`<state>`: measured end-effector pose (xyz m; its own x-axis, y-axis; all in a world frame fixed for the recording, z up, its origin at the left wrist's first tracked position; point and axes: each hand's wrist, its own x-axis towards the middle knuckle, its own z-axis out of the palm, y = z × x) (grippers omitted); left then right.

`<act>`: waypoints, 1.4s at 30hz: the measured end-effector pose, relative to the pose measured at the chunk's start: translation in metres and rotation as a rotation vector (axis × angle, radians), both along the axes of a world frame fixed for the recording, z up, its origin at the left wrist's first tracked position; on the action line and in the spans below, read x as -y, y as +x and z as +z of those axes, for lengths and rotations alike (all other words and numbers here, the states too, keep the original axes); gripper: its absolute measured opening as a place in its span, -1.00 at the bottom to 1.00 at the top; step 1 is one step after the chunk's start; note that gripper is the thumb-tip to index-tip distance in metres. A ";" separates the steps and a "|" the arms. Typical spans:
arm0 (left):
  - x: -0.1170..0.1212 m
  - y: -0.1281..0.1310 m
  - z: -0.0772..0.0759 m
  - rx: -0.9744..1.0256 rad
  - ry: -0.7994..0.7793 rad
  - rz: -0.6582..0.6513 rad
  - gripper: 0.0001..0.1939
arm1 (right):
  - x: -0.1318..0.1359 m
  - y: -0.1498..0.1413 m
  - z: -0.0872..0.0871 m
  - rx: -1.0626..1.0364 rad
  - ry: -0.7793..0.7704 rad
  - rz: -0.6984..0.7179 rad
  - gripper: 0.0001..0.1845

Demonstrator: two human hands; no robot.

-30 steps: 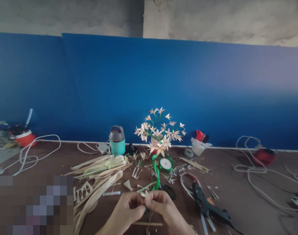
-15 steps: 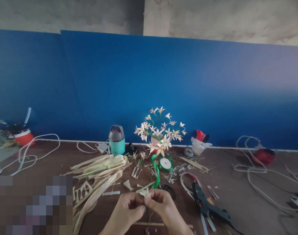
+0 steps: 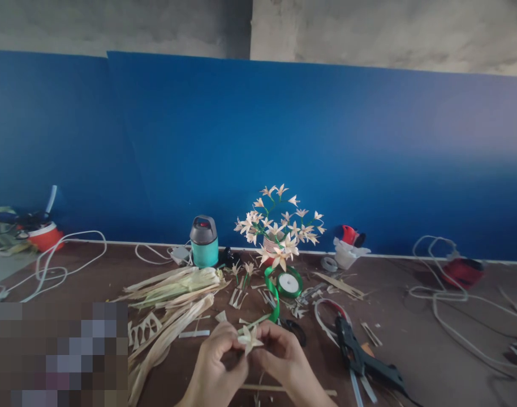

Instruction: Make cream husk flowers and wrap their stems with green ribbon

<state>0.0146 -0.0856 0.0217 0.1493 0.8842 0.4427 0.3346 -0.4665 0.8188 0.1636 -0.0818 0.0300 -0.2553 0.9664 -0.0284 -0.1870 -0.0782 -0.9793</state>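
Between my two hands is a small pale corn-husk flower (image 3: 250,338), its pointed petals spread and facing me. My left hand (image 3: 218,356) pinches it from the left, fingers curled. From the other side my right hand (image 3: 281,356) closes on it with thumb and fingers. The flower's underside is hidden by my fingers. Just beyond the hands, green ribbon (image 3: 274,302) trails from a ribbon spool (image 3: 289,282). Black scissors handles (image 3: 298,330) lie partly behind my right hand. Two finished-looking husk flowers (image 3: 243,270) with green stems lie further back.
A pot of husk flowers (image 3: 279,232) stands by the blue partition (image 3: 326,141). Corn husks (image 3: 177,285) are heaped left, near a teal flask (image 3: 205,249). At right lie a black glue gun (image 3: 364,356), a white container (image 3: 347,254) and looped cables (image 3: 436,294). Husk scraps are scattered around.
The flower has turned so its spread petals show toward me; earlier it was mostly covered by my fingers. My hands have tilted and risen slightly, still holding it.
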 end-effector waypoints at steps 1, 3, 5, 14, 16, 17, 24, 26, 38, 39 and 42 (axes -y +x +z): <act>-0.001 -0.001 0.000 -0.030 0.087 0.007 -0.86 | 0.001 0.001 0.003 -0.013 -0.013 0.000 -0.70; -0.002 -0.003 0.002 -0.093 0.230 0.020 -0.85 | 0.003 0.003 0.008 -0.041 -0.022 -0.038 -0.68; -0.003 -0.004 0.003 -0.148 0.323 0.030 -0.85 | 0.005 0.003 0.011 -0.059 -0.013 -0.079 -0.66; -0.002 -0.004 0.000 -0.119 0.364 -0.006 -0.82 | 0.004 0.001 0.007 -0.136 -0.121 -0.016 -0.67; -0.003 -0.004 -0.001 -0.121 0.352 -0.017 -0.82 | 0.004 0.001 0.009 -0.156 -0.138 -0.021 -0.69; -0.003 -0.005 -0.001 -0.128 0.349 -0.022 -0.83 | 0.004 0.002 0.010 -0.163 -0.143 -0.031 -0.70; -0.004 -0.004 -0.005 -0.199 0.362 -0.093 -0.85 | 0.004 0.001 0.016 -0.156 -0.118 -0.072 -0.72; -0.003 -0.004 -0.005 -0.212 0.364 -0.127 -0.85 | 0.004 0.001 0.012 -0.167 -0.162 -0.064 -0.72; -0.007 -0.008 -0.005 -0.185 0.391 0.051 -0.86 | 0.009 0.001 0.015 -0.105 -0.206 0.015 -0.73; -0.007 -0.008 -0.006 -0.183 0.390 0.054 -0.87 | 0.009 -0.001 0.014 -0.124 -0.211 0.049 -0.73; -0.007 -0.007 -0.008 -0.155 0.358 0.046 -0.88 | 0.008 -0.006 0.007 -0.153 -0.191 0.054 -0.71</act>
